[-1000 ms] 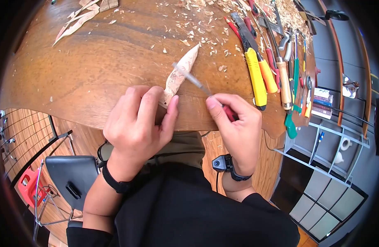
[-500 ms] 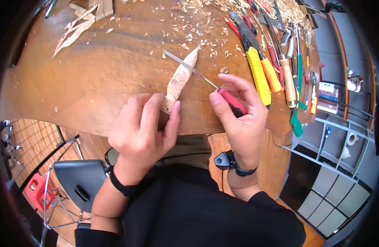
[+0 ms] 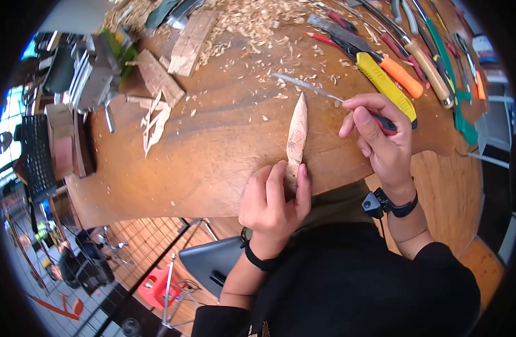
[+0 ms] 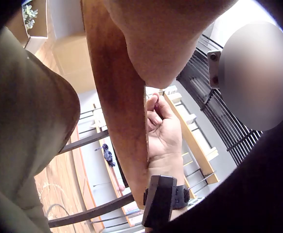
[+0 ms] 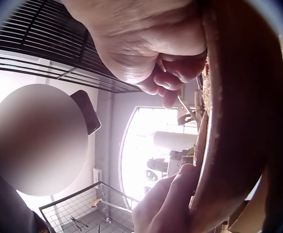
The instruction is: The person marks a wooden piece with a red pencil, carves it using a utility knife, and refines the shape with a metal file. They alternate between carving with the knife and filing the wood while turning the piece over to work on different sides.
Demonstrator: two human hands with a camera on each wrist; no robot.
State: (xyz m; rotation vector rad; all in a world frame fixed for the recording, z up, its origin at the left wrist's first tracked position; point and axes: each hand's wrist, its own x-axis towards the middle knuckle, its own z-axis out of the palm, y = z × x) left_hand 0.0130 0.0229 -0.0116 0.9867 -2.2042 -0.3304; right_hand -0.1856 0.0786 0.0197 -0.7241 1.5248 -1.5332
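My left hand (image 3: 274,196) pinches the lower end of a carved wooden piece (image 3: 297,132) between thumb and fingers at the table's front edge. The piece is pale, slim and pointed at its far end, with dark markings on its face. To its right my right hand (image 3: 384,135) holds a thin flat file (image 3: 308,85) by its red and black handle (image 3: 388,124). The file's grey blade points left, past the tip of the wood and apart from it. In the right wrist view the right hand (image 5: 151,43) is curled above the left hand (image 5: 166,204).
On the right lie a yellow utility knife (image 3: 384,81), an orange-handled tool (image 3: 401,76), a wooden-handled tool (image 3: 429,73) and pliers. Wood shavings (image 3: 252,22) cover the back of the table. Offcuts (image 3: 193,42) and a metal vise (image 3: 92,73) are at the left.
The file crossed over the wooden piece before; now the right hand has lifted it away, up and right. The left hand keeps its pinch. The head view has turned left.
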